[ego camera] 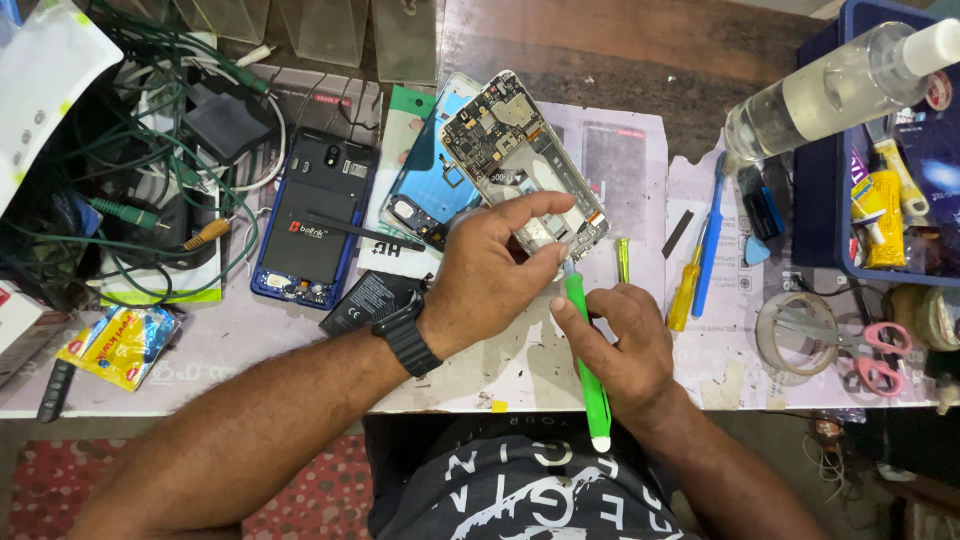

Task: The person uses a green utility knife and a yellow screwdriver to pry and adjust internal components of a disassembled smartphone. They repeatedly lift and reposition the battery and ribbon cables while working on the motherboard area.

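My left hand (490,265) grips the lower end of an opened phone frame (520,150) with its circuit board showing, held tilted over the table. A black watch sits on that wrist. My right hand (620,345) is closed around a green plastic pry tool (588,375), whose tip meets the bottom edge of the phone frame just under my left fingers. Beneath the frame lies a light-blue back cover (425,185).
A second opened phone (318,215) with a black spudger across it lies left, a black battery (368,300) beside it. Tangled cables at far left. Right: a blue and a yellow screwdriver (700,260), tape roll (795,330), pink scissors (880,355), clear bottle (830,90), blue bin (830,190).
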